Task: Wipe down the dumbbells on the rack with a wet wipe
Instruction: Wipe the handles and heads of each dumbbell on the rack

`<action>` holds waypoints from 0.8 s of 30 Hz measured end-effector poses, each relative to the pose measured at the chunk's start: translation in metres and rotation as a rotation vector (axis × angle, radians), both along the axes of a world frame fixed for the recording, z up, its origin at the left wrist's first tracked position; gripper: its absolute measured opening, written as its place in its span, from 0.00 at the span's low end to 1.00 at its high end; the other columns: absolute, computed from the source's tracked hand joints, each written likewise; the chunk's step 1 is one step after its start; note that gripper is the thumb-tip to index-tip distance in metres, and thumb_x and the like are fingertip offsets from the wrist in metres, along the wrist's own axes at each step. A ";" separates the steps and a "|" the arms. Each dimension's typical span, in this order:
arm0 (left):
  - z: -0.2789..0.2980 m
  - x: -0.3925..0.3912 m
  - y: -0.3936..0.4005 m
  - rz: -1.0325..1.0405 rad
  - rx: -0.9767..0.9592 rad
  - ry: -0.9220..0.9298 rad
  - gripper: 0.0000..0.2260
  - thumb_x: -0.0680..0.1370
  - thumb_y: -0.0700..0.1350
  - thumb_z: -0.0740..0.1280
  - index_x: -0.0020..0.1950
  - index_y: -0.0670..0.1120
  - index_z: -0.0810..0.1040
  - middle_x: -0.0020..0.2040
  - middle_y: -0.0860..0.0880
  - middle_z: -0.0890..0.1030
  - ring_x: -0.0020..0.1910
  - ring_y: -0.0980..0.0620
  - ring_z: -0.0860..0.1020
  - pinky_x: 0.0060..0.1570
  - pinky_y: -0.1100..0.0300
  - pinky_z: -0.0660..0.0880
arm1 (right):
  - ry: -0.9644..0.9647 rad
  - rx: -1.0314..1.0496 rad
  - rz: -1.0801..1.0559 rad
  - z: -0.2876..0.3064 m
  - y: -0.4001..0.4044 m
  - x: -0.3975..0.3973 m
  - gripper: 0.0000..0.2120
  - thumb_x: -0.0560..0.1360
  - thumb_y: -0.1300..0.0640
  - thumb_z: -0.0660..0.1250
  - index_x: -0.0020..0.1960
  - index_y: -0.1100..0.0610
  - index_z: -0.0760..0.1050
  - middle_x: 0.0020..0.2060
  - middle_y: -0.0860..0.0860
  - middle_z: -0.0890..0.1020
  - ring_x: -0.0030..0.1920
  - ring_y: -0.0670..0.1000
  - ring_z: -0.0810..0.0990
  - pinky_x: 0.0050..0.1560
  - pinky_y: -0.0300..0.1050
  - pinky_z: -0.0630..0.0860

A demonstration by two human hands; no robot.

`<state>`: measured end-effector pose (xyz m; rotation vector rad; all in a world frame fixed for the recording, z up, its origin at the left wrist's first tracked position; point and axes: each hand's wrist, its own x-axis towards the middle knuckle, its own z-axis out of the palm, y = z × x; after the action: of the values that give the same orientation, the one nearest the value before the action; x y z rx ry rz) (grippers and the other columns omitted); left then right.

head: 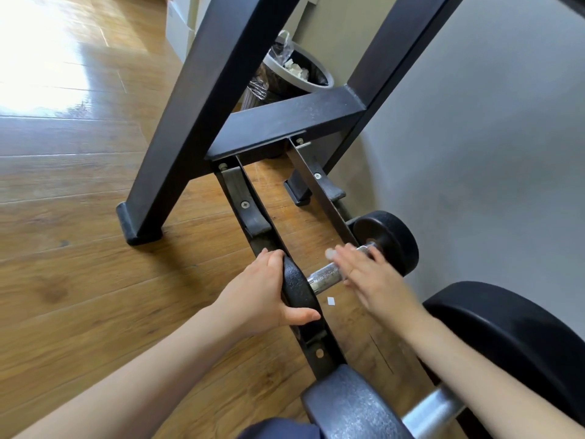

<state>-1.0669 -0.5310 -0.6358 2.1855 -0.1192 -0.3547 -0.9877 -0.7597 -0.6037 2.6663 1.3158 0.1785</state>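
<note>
Nearest the camera, a large dumbbell [364, 410] lies across the bottom rails of the black rack [285, 122], its grey-black left head low in the view, its broad right head by the wall, a bright bar between them. Both forearms reach over it.

Just beyond, a small dumbbell [326, 275] sits on the same 2 rails. The left hand [262, 293] grips its near black head, fingers curled over the top edge and thumb hooked under the lower edge. The right hand [370, 277] lies over the knurled chrome handle with fingers extended, somewhat blurred; a small white bit, seemingly the wet wipe [330, 253], shows at its fingertips, though how the hand keeps it I cannot tell. The far head of this dumbbell is close to the grey wall [490, 137].

A tiny white scrap [331, 300] lies on the wooden floor [79, 217] beneath the handle.

Farther back, past the rack's slanted legs and crossbar, a lined waste bin [297, 74] holds crumpled white paper
</note>
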 end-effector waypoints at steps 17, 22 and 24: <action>-0.001 0.001 -0.001 0.011 0.015 -0.010 0.53 0.67 0.67 0.71 0.79 0.43 0.47 0.80 0.44 0.51 0.78 0.49 0.50 0.73 0.56 0.56 | 0.198 -0.059 0.019 -0.006 0.026 -0.018 0.24 0.71 0.66 0.70 0.67 0.61 0.72 0.64 0.55 0.76 0.68 0.55 0.71 0.69 0.54 0.55; 0.000 0.001 -0.001 0.009 0.015 -0.011 0.54 0.67 0.67 0.71 0.79 0.44 0.46 0.80 0.45 0.50 0.78 0.48 0.52 0.73 0.56 0.57 | 0.310 -0.163 -0.151 0.024 0.026 0.017 0.26 0.77 0.50 0.65 0.73 0.51 0.64 0.69 0.45 0.71 0.72 0.44 0.64 0.73 0.45 0.41; -0.001 0.002 -0.001 0.005 0.017 -0.013 0.54 0.66 0.67 0.71 0.79 0.43 0.47 0.80 0.45 0.52 0.78 0.49 0.52 0.73 0.56 0.58 | 0.393 -0.211 -0.241 0.032 0.036 0.024 0.26 0.76 0.48 0.66 0.72 0.49 0.66 0.67 0.44 0.73 0.70 0.45 0.66 0.75 0.47 0.48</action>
<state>-1.0651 -0.5324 -0.6364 2.2046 -0.1186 -0.3398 -0.9641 -0.7234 -0.5712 2.7281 1.0152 -0.5080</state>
